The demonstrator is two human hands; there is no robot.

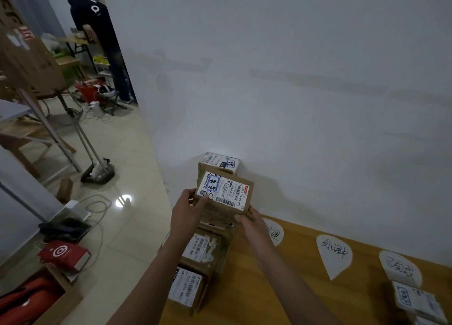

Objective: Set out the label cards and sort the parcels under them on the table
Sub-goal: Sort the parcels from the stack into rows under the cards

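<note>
Judging by the sorting step, read the handwritten mark on the lifted parcel (225, 192) first, then carry it level, clear of the stack (195, 263) beneath, to its matching label card (333, 254) on the tabletop (281, 288). The left hand (188, 208) pinches the parcel's left corner. The right hand (249, 221) curls round its right corner.

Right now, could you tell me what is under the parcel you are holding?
More parcels stacked on the table; the held parcel hides the top of that stack.
</note>
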